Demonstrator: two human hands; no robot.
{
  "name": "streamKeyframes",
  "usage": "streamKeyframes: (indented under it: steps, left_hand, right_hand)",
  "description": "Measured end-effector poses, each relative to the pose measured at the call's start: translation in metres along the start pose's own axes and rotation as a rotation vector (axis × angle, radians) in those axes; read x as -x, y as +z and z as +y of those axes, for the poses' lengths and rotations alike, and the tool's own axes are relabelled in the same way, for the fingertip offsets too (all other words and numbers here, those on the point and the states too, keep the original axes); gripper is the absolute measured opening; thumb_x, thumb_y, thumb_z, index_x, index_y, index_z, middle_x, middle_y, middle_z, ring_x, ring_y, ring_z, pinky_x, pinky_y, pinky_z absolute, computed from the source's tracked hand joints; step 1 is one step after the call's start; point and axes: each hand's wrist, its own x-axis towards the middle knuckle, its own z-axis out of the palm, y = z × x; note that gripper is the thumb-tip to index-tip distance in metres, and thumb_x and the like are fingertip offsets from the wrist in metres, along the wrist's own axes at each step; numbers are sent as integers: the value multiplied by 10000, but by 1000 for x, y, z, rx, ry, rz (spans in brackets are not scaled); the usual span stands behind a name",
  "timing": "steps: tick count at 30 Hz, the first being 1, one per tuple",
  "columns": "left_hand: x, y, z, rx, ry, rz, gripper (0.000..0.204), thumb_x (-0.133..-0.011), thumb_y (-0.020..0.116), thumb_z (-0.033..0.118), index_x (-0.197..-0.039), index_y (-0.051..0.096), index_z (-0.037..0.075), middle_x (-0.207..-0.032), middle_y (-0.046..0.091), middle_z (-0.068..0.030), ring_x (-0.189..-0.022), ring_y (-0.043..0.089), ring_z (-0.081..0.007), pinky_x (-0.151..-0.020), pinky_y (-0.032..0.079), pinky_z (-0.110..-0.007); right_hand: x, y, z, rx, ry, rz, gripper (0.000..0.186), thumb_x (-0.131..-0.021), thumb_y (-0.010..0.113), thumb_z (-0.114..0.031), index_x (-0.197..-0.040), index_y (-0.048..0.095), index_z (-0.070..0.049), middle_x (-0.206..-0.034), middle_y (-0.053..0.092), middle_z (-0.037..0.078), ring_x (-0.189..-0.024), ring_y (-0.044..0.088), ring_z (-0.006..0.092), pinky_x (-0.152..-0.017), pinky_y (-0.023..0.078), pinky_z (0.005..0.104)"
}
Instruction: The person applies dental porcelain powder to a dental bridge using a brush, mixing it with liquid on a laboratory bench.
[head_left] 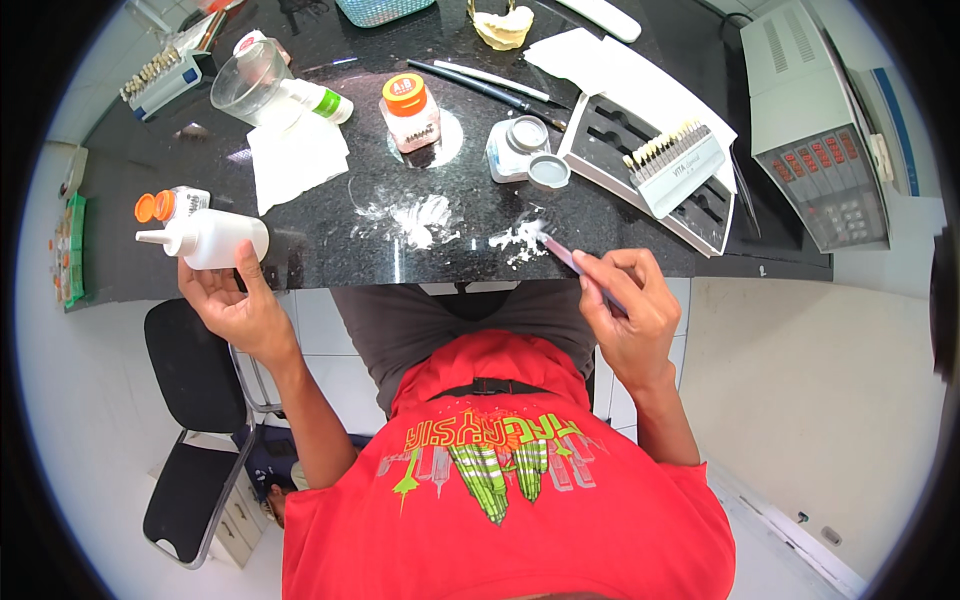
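A white squeeze bottle (230, 238) with a pointed nozzle lies sideways in my left hand (245, 310), its nozzle toward the left. My thumb rests on its side and the fingers are partly hidden beneath it. With my right hand (635, 305) I pinch the handle of a slim mauve spatula-like tool (563, 254). Its tip meets a small heap of white powder (518, 240) near the counter's front edge. A second, wider patch of white powder (425, 218) is spread to the left. Behind the squeeze bottle sits a small jar (188, 200) with an orange flip lid.
Beyond the powder stand an orange-capped jar (412, 120) and an opened clear jar (510, 150). Tooth shade tabs (675, 165) lie across a white case (600, 125). Brushes (485, 90), a tissue (295, 165), a clear cup (248, 85) and a boxy machine (800, 90) surround the area.
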Motion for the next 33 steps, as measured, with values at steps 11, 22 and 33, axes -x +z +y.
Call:
streamKeyframes:
  steps: [11,22,33]
  left_hand:
    - [0,2,7,-3,-26,-6,558,-936,696,66,-1388,392,-57,-1290,572,-229,-1191,601,-275,-1030,511,-381]
    - [0,0,6,-11,-31,-12,570,-933,695,51,-1397,381,-56,-1291,568,-229,-1195,593,-278,-1025,503,-382]
    - [1,1,1,-39,14,0,541,-955,680,88,-1394,396,-51,-1291,595,-218,-1211,599,-263,-1036,512,-374]
  right_hand:
    - [10,-1,0,-18,-103,-146,419,-729,753,20,-1122,748,-126,-872,588,32,-565,572,127,-457,442,283]
    - [4,-1,-5,20,69,-36,322,-761,765,19,-1065,759,-86,-841,597,47,-547,517,129,-468,420,293]
    - [-3,-4,8,2,94,17,270,-788,740,17,-1042,766,-69,-855,618,51,-592,587,132,-492,457,274]
